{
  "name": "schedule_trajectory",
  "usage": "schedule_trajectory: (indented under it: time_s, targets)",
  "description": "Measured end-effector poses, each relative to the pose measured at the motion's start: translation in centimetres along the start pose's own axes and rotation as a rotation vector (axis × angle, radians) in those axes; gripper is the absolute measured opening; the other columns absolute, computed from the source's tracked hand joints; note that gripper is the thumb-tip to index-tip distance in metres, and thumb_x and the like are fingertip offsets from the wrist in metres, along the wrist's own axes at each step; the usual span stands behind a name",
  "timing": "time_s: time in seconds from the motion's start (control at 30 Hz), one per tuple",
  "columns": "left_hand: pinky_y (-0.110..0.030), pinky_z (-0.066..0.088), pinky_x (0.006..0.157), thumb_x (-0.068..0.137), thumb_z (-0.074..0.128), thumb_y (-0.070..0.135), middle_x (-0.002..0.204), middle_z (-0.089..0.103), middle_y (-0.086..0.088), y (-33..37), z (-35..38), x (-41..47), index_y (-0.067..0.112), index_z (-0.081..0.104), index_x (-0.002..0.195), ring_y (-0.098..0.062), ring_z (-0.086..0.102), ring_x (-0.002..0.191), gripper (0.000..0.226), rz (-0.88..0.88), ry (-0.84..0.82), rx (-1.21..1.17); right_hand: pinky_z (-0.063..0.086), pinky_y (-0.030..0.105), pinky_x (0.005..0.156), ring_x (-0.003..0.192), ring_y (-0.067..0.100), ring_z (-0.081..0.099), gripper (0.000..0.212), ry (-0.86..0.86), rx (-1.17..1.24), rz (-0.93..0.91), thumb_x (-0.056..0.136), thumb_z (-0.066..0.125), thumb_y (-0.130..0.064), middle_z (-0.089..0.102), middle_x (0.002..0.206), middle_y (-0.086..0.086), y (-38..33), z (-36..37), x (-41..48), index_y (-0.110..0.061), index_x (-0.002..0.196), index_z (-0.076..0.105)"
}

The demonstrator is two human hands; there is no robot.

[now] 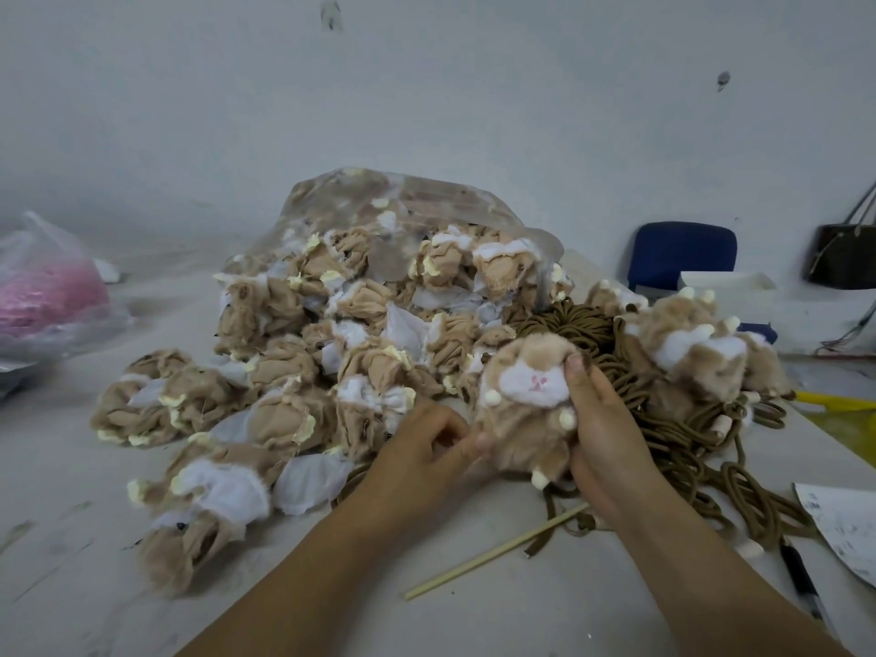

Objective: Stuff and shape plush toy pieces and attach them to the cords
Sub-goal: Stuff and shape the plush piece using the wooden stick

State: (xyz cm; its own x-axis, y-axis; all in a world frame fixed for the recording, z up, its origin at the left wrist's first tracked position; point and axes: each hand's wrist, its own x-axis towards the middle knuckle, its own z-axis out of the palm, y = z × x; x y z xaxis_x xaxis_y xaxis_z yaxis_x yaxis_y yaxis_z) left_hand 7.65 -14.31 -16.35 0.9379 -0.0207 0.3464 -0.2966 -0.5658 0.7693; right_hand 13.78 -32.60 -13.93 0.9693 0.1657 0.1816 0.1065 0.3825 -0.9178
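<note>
Plush toy [526, 410], stuffed and round with its white face toward me, sat upright between my hands just above the table [95, 538]. My right hand [602, 429] gripped its right side, thumb up on the head. My left hand [426, 448] had its fingers curled, pinching the toy's lower left edge (blurred there, so the exact hold was unclear). Brown cords [663, 433] lay tangled beneath and behind it, unstuffed pieces [284, 372] were heaped to the left, and a thin stick [493, 554] lay between my forearms.
</note>
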Motion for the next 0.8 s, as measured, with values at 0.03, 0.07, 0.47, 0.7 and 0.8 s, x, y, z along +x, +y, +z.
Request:
schedule_trajectory:
  time_s: [0.03,0.07,0.47,0.7,0.8]
  targets:
    - [-0.013,0.039,0.067,0.085,0.063,0.052,0.089,0.049,0.009,0.2,0.0,0.1,0.027,0.054,0.082,0.002,0.046,0.074,0.027,-0.016,0.085,-0.061,0.057,0.029,0.072,0.101,0.023,0.069,0.033,-0.033,-0.023,-0.002,0.096,0.047,-0.041,0.072,0.109,0.008,0.0,0.1,-0.2,-0.021,0.114,0.066]
    - [-0.013,0.040,0.067,0.083,0.068,0.049,0.090,0.049,0.010,0.3,0.0,0.3,0.029,0.052,0.083,0.002,0.046,0.075,0.025,-0.011,0.153,-0.086,0.057,0.033,0.074,0.101,0.024,0.069,0.033,-0.065,-0.056,-0.003,0.094,0.049,-0.044,0.071,0.109,0.008,0.1,0.2,-0.3,-0.023,0.112,0.067]
    - [-0.014,0.037,0.063,0.096,0.060,0.031,0.081,0.056,0.004,1.1,0.5,0.0,0.018,0.054,0.086,-0.007,0.050,0.074,0.017,0.085,0.193,0.008,0.052,0.044,0.090,0.107,0.023,0.066,0.037,-0.077,-0.123,-0.015,0.085,0.053,-0.051,0.071,0.111,0.005,0.7,1.0,-0.7,-0.027,0.111,0.068]
    - [-0.007,0.049,0.073,0.067,0.058,0.083,0.115,0.060,0.024,1.5,-0.3,0.3,0.045,0.049,0.116,0.018,0.057,0.097,0.062,-0.122,0.121,-0.390,0.057,0.041,0.084,0.101,0.023,0.068,0.030,-0.174,-0.206,-0.003,0.092,0.051,-0.046,0.071,0.108,0.005,0.5,1.1,-1.2,-0.029,0.111,0.067]
    - [-0.004,0.047,0.074,0.070,0.059,0.081,0.109,0.069,0.024,1.7,-0.4,0.1,0.044,0.060,0.115,0.012,0.063,0.098,0.059,-0.108,0.026,-0.447,0.056,0.024,0.074,0.093,0.011,0.069,0.021,-0.193,-0.341,-0.056,0.096,0.050,-0.039,0.073,0.099,-0.004,0.7,2.2,-1.8,-0.032,0.105,0.067]
